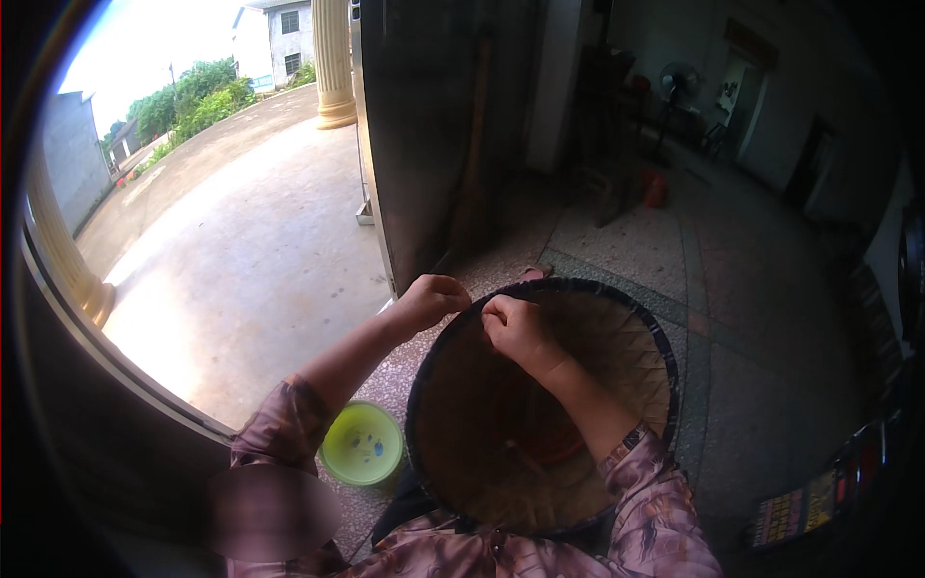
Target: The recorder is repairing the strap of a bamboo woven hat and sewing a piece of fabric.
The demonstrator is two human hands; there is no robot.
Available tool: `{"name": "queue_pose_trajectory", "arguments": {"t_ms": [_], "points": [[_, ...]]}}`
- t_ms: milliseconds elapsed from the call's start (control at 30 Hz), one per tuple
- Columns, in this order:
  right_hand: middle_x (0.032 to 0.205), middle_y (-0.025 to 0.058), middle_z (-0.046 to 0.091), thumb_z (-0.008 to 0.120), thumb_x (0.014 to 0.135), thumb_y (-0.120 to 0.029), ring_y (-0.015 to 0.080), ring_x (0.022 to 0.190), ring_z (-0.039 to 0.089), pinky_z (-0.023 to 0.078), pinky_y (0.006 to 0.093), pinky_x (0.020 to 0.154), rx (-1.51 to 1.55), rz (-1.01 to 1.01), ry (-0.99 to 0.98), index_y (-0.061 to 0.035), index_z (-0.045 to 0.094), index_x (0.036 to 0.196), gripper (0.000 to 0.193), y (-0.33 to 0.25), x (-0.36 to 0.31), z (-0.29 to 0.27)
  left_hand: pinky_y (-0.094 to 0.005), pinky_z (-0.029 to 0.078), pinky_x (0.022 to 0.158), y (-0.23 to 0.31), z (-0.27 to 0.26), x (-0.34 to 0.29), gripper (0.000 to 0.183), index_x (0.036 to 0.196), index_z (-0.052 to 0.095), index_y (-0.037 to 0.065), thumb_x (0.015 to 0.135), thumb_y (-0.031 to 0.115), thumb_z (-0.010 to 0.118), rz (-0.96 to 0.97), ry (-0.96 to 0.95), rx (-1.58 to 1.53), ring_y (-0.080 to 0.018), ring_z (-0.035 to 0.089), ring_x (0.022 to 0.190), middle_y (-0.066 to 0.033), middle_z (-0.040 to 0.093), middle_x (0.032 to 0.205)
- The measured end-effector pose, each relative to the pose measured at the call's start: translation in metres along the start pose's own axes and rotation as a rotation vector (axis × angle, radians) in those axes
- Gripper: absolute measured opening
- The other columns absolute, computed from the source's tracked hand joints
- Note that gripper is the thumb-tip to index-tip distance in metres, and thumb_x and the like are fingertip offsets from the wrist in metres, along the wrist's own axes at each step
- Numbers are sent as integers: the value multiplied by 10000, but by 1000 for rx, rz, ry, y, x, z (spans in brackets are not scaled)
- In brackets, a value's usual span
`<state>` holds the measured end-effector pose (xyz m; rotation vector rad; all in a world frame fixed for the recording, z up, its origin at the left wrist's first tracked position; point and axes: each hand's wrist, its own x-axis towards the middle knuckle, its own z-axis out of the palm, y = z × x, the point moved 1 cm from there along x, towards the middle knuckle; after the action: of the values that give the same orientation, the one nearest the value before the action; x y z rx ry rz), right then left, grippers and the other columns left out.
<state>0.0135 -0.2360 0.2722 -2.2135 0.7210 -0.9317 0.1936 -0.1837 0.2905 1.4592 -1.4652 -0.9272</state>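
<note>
Over a speckled floor (621, 246), the round woven tray (617, 356) lies beneath the right forearm, beside a green bowl (337, 438). Farther off, near its far-left rim, left hand (436, 300) and right hand (521, 333) pinch narrowly; I can't tell what, if anything, they hold.

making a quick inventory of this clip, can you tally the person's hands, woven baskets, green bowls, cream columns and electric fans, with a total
Hands: 2, the left hand and right hand
Woven basket: 1
Green bowl: 1
Cream columns: 2
Electric fan: 1
Total: 7
</note>
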Motion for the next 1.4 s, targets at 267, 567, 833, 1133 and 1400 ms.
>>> {"name": "queue_pose_trajectory", "arguments": {"t_ms": [267, 567, 833, 1133, 1400], "points": [[622, 64, 626, 542, 889, -128, 101, 448, 562, 455, 248, 426, 310, 314, -155, -22, 595, 905, 120, -22, -5, 2, -256, 439, 628, -5, -1, -11, 164, 871, 664, 32, 854, 193, 639, -145, -44, -289, -92, 553, 737, -15, 618, 792], [640, 64, 633, 512, 924, -137, 84, 438, 545, 370, 205, 385, 372, 321, -159, -53, 559, 931, 97, -24, -5, 9, -240, 450, 657, -20, -1, -14, 195, 898, 643, 34, 876, 227, 637, -154, -49, -541, -98, 575, 764, -23, 621, 826], [621, 117, 614, 531, 889, -125, 228, 489, 612, 490, 345, 477, 229, 238, 1, -32, 527, 898, 93, -19, -2, 18, -242, 471, 709, -17, 12, -21, 167, 922, 643, 15, 867, 173, 650, 44, 122, -291, -93, 570, 776, -18, 607, 862], [722, 210, 607, 520, 842, -37, 397, 735, 628, 492, 445, 632, 115, -139, 165, -24, 482, 939, 105, 16, 0, 30, -277, 510, 675, -19, 30, -20, 111, 890, 646, -6, 812, 72, 658, 489, 380, 123, -176, 630, 812, -94, 613, 952], [755, 141, 632, 557, 810, -19, 227, 685, 641, 498, 335, 627, -37, 74, 48, -13, 564, 884, 74, 6, -2, 17, -283, 511, 650, -23, 29, -26, 97, 887, 652, 0, 799, 39, 659, 609, 418, 205, -195, 631, 795, -102, 606, 947]]}}
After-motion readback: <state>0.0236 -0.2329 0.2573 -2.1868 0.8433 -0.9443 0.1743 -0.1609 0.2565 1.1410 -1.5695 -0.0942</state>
